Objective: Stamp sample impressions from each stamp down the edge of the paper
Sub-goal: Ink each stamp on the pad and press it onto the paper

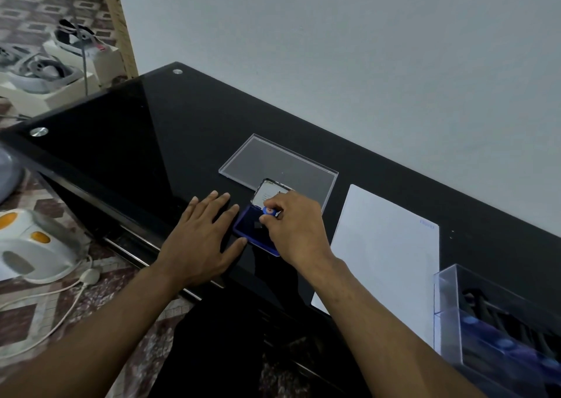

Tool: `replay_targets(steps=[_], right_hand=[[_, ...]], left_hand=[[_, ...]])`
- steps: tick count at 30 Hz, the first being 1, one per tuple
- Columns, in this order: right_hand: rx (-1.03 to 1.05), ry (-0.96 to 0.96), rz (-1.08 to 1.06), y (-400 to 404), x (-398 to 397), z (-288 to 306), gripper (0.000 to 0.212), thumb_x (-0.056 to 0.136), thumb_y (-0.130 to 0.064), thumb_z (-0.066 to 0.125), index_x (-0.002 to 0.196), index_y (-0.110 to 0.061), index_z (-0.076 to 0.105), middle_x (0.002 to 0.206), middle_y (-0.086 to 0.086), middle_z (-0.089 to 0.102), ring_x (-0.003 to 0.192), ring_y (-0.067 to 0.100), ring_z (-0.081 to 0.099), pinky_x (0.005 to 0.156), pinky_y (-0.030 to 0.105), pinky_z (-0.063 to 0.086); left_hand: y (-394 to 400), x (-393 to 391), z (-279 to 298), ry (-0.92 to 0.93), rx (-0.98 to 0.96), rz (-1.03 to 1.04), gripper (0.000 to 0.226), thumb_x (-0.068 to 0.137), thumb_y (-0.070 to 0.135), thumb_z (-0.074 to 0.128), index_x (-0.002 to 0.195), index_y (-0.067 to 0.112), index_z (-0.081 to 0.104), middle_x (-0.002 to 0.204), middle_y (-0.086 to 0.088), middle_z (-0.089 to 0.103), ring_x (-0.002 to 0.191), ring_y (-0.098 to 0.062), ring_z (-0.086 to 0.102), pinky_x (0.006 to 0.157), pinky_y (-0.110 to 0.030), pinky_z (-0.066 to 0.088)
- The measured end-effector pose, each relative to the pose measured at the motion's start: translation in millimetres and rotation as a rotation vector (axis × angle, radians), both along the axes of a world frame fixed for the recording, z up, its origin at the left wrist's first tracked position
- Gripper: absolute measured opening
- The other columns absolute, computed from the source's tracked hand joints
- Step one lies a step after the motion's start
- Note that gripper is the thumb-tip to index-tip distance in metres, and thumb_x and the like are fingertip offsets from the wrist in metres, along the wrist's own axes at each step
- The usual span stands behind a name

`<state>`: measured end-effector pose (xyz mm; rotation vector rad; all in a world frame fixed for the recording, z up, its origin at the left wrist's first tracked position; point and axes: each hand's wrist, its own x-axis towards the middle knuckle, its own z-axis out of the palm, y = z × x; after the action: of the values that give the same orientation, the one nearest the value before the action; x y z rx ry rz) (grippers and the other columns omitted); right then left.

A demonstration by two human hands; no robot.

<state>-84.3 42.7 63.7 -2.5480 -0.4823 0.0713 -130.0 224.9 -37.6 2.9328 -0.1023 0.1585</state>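
Head view: stamp (269, 211) apparently in right hand (293, 226).

Two hands are seen over the black table (145, 142): the left hand (200, 239) and the right hand (293, 230), with one small blue-topped stamp (269, 211) pinched in the right. One open ink pad (252, 227), one sheet of white paper (391, 261), one flat clear lid (273, 160) and one clear box (449, 306) of further stamps, too blurred to be counted, are found on the table. Two round metal studs (39, 131) are counted at its far corners, and one white kettle (33, 246) is seen on the floor.
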Motion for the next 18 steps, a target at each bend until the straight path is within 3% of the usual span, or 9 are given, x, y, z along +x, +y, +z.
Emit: replay_targets(steps=[11,18], right_hand=[[-0.005,-0.003,0.007,0.8,1.4,-3.6,0.022,0.093,-0.022,0.065,0.114,-0.019,0.072,0.112,-0.002,0.069,0.084,0.003,0.057,0.059,0.003,0.033],[-0.008,-0.009,0.025,-0.8,2.6,-3.5,0.023,0.093,-0.022,0.065,0.115,-0.019,0.072,0.113,-0.001,0.069,0.086,0.002,0.054,0.060,0.003,0.033]], left_hand=[[0.4,0.5,-1.1,-0.001,0.012,0.005,0.086,0.092,0.077,0.013,0.155,0.022,0.036,0.164,-0.007,0.026,0.155,-0.024,0.012,0.125,-0.048,0.006],[-0.7,-0.4,1.0,0.010,0.001,0.000,0.091,0.090,0.079,0.005,0.154,0.022,0.036,0.164,-0.008,0.026,0.154,-0.024,0.013,0.125,-0.050,0.010]])
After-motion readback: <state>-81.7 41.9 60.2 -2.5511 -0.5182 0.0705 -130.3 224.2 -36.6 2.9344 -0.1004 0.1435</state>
